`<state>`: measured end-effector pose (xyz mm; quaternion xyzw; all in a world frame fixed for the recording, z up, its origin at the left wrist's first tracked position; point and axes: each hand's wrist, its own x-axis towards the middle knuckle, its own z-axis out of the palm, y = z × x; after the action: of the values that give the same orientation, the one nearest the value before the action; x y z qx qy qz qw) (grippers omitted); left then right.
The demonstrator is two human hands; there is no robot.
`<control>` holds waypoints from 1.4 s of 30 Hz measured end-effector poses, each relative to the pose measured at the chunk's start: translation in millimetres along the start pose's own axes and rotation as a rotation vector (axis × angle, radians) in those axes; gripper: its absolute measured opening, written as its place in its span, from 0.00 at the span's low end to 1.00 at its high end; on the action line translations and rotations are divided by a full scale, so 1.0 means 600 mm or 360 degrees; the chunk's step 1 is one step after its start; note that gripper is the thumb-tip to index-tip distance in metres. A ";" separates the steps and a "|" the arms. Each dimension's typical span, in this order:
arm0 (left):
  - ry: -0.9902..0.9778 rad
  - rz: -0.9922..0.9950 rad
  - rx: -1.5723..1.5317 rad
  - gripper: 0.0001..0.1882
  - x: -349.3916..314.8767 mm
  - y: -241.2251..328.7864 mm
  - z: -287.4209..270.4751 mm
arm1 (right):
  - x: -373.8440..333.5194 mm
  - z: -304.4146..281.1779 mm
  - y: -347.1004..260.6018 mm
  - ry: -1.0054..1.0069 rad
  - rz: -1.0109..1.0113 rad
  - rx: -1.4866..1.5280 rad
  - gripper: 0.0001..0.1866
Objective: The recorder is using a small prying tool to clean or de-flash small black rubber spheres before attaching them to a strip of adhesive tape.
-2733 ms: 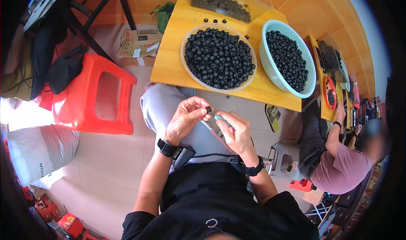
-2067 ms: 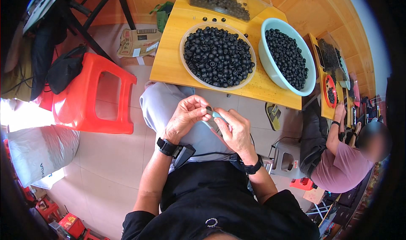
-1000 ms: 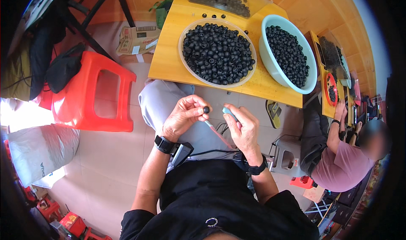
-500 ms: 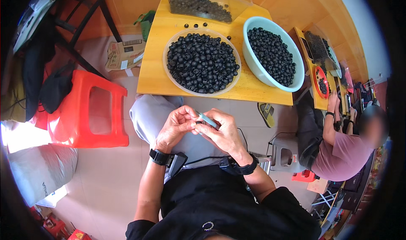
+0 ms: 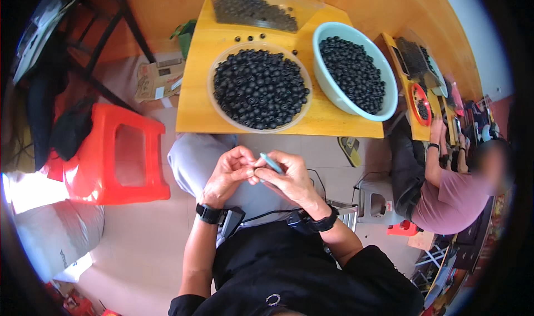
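**Small work held over the lap: items and hazards**

1. Left hand (image 5: 231, 171). Held above the grey-trousered lap, fingers curled inward, tips pinched against those of the other hand. A small part may be gripped between them; it cannot be made out. A black watch (image 5: 208, 213) is worn at the wrist.

2. Right hand (image 5: 289, 179). Closed around a slim pale-blue tool (image 5: 272, 163), whose tip is pointed toward the left fingertips. A dark band is worn at this wrist.

3. Yellow wooden surface (image 5: 196, 102). Set just beyond the knees, its near edge close above both hands.

4. Wide clear shallow bowl of small black round beads (image 5: 259, 88). Placed centrally, close to the near edge of the surface, filled nearly to the rim.

5. Pale-green round basin of the same black beads (image 5: 356, 71). Placed toward the right edge, beside the clear bowl.

6. Clear rectangular tub of black beads (image 5: 256, 7). Placed at the far edge; a few loose beads (image 5: 249, 38) lie in front of it.

7. Red plastic stool (image 5: 119, 154). Stood on the floor to the left.

8. Another person in a pink top (image 5: 450, 196). Seated to the right at a separate table.

Hazards, as judged: anything pinched is held over open lap and floor, so a slip of the tool tip could send it rolling away unseen. The left fingertips could be jabbed if the tool is pushed too hard. The clear bowl could be tipped if its rim is caught by a lifted hand.
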<state>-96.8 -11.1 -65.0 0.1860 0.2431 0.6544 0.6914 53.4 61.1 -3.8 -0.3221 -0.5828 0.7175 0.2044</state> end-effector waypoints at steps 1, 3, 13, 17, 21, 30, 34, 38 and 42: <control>-0.0025 0.0027 -0.0024 0.13 0.003 -0.003 0.001 | -0.001 -0.002 -0.004 -0.0008 -0.0039 0.0024 0.07; -0.0026 0.0029 -0.0007 0.13 0.003 -0.002 0.000 | -0.001 0.001 -0.010 0.0004 -0.0093 0.0040 0.06; -0.0025 0.0070 -0.0042 0.09 0.001 -0.002 -0.005 | -0.014 0.004 -0.014 0.0337 -0.0369 -0.0455 0.08; 0.0045 0.0117 0.0008 0.08 -0.003 -0.002 0.003 | -0.026 -0.016 -0.022 0.0210 -0.0660 -0.1063 0.08; 0.0065 0.0107 -0.0005 0.08 -0.004 -0.001 0.005 | -0.033 -0.014 -0.021 0.0178 -0.0734 -0.1379 0.08; -0.0002 0.0124 -0.0038 0.09 -0.001 -0.004 0.003 | -0.028 -0.015 -0.011 0.0224 -0.0830 -0.1449 0.08; 0.0009 0.0098 -0.0052 0.10 -0.001 -0.003 0.004 | -0.026 -0.017 -0.010 0.0217 -0.0841 -0.1471 0.08; 0.0016 0.0090 -0.0047 0.10 0.000 -0.003 0.003 | -0.025 -0.016 -0.010 0.0207 -0.0850 -0.1468 0.08; 0.0022 0.0085 -0.0037 0.10 0.000 -0.003 0.005 | -0.025 -0.017 -0.009 0.0205 -0.0849 -0.1490 0.09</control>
<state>-93.5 -10.8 -63.4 0.1798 0.2351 0.6767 0.6741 70.7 59.6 3.9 -0.2628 -0.8880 0.2833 0.2493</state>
